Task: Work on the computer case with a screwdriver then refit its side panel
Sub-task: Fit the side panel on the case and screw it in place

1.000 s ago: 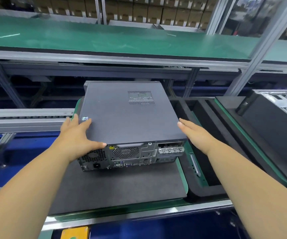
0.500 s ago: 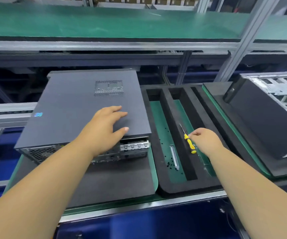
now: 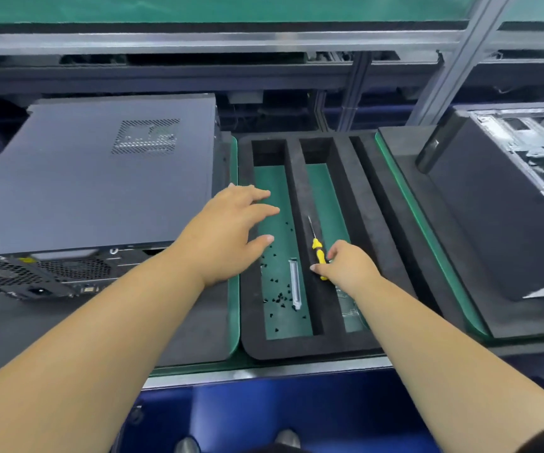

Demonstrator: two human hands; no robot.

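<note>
Nearby things: a black foam tray [image 3: 296, 346] with two long green-floored compartments sits at the front edge of the bench [image 3: 264, 371], between the computer case [image 3: 94, 184] and a second, open case [image 3: 506, 204] at the right edge.
Left compartment: small black screws [image 3: 279, 297] lie scattered on the green floor, with a silver slot bracket [image 3: 294, 282] lying lengthwise among them.
Right compartment: mostly hidden by the right forearm; something pale lies under it, but what it is cannot be told.
Computer case: lies flat on a dark foam mat [image 3: 68, 328] at the left of the bench, side panel [image 3: 100, 178] on top with its vent grille toward the far edge, rear ports and fan facing the front edge.
Obstructions: the foam ridge between the two compartments stands under the screwdriver [image 3: 317, 253]; the left forearm crosses the case's near right corner.
Left hand: left hand [image 3: 231, 230] hovers over the mat's right edge and the left compartment, fingers spread and relaxed, holding nothing.
Right hand: right hand [image 3: 349, 266] pinches the yellow handle of the screwdriver between thumb and fingertips; the thin shaft points toward the far edge along the ridge.
</note>
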